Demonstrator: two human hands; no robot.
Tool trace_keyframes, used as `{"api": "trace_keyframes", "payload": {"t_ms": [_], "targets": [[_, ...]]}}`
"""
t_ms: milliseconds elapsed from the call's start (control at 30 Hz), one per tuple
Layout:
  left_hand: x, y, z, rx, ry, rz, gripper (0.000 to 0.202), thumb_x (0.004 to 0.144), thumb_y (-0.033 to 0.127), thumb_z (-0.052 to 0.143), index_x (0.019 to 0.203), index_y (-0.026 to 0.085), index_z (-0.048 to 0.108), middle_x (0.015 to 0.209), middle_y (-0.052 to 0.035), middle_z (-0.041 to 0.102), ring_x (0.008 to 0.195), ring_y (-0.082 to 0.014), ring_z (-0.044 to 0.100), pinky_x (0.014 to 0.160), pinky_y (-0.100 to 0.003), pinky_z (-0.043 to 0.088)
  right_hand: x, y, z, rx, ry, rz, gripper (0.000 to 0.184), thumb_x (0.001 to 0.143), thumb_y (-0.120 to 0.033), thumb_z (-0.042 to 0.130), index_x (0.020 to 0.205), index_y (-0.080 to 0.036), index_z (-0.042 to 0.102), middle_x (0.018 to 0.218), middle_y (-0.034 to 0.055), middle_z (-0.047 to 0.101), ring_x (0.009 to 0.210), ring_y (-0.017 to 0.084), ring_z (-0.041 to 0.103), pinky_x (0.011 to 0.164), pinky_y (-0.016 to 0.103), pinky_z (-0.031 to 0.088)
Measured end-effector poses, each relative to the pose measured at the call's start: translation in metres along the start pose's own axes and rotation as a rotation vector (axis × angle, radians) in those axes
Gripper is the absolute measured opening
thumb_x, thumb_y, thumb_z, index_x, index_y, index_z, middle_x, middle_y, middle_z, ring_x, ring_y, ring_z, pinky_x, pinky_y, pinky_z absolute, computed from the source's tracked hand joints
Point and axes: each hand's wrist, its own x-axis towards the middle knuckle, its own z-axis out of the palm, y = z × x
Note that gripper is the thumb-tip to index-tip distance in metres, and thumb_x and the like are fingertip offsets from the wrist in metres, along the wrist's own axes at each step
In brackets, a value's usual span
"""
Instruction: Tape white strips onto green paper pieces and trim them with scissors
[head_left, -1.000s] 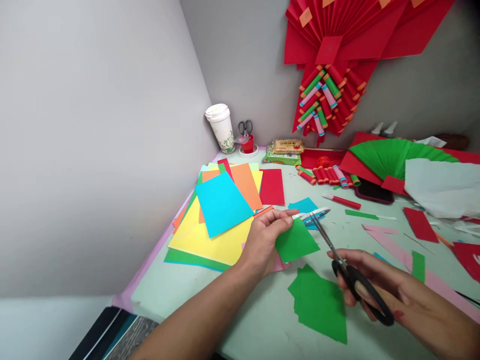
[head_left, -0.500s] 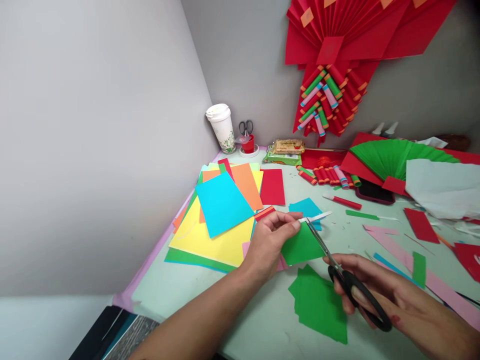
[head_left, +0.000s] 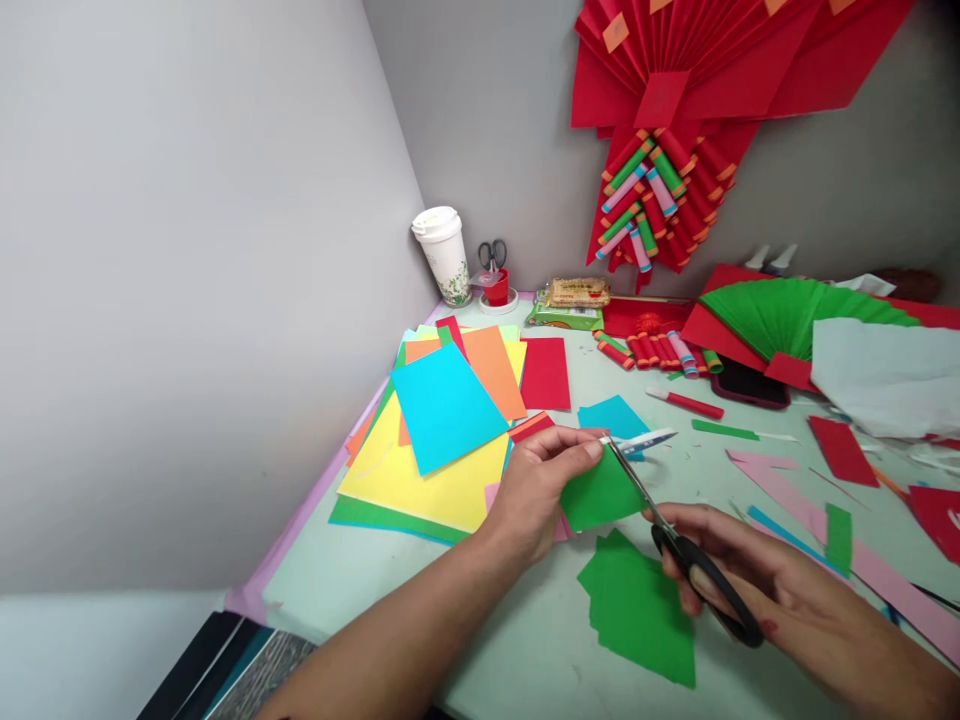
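My left hand (head_left: 536, 485) pinches a small green piece of paper (head_left: 600, 495) just above the table. My right hand (head_left: 757, 580) grips black-handled scissors (head_left: 679, 545), whose blades run along the green piece's upper right edge up to its top corner near my left fingertips. Below them a larger green sheet (head_left: 641, 610) lies flat on the pale green table (head_left: 525, 640). A blue and white pen (head_left: 645, 440) lies just beyond the blade tips on a small blue paper (head_left: 611, 412).
A fanned stack of coloured sheets (head_left: 442, 430) lies at left. A white cup (head_left: 442, 255), a red pot with scissors (head_left: 493, 280), snack packs (head_left: 574, 300), rolled paper tubes (head_left: 660, 350), a green fan (head_left: 795, 310), a phone (head_left: 746, 385) and pink strips (head_left: 825, 520) surround the hands. Red paper decorations (head_left: 675, 130) hang on the wall.
The scissors have moved left and further along the green piece, blades now at its top corner. My left hand shifted slightly right with the paper.
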Motion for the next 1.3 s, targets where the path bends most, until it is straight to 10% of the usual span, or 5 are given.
{"api": "trace_keyframes", "payload": {"t_ms": [500,1300], "targets": [[0.004,0.012,-0.006,-0.301,-0.142,-0.277,0.011,0.07,0.02,0.078,0.077,0.013,0.073,0.086,-0.0083,0.072,0.084,-0.0204,0.068,0.088,-0.035,0.051,0.001,0.019,-0.022,0.207,-0.182,0.026,0.044,0.088,-0.055,0.061,0.124,-0.03,0.067,0.095,0.0079,0.07,0.078,0.022,0.067,0.073,0.035,0.053],[-0.007,0.005,0.006,-0.039,0.029,0.042,0.013,0.072,0.025,0.081,0.072,0.016,0.071,0.101,-0.0072,0.074,0.094,-0.021,0.065,0.08,-0.03,0.048,0.005,0.031,0.002,0.032,0.051,-0.027,0.038,0.09,-0.046,0.065,0.125,-0.032,0.067,0.098,0.0039,0.071,0.089,0.019,0.068,0.082,0.022,0.056]]}}
